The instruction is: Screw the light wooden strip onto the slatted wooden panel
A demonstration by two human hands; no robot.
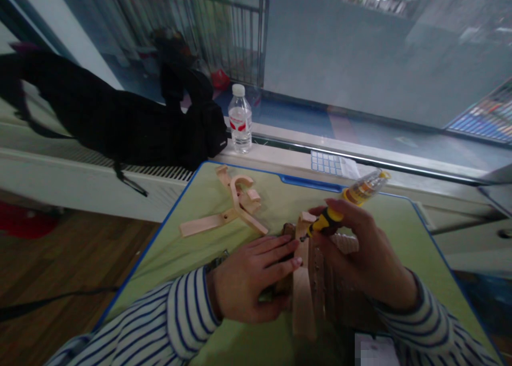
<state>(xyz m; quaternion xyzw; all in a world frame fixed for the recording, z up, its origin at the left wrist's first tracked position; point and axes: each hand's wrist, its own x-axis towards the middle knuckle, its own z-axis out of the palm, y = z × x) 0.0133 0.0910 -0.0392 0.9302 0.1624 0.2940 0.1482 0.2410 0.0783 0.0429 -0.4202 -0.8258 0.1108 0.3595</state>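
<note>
My right hand grips a screwdriver with a yellow and black handle and a clear back end. Its tip meets a small dark screw on a pale wooden strip. My left hand holds this strip from the left, fingertips pressed on it close to the screw; its thumb is partly hidden. Under and beside the strip sits a brown wooden body with ridges, partly covered by my right hand. Farther back on the table lie joined wooden pieces, one of them hook-shaped.
The light green table has a blue edge. Behind it, a water bottle and a black bag rest on the sill by the window. A white paper shows at the near edge, and a small metallic item lies near my left wrist.
</note>
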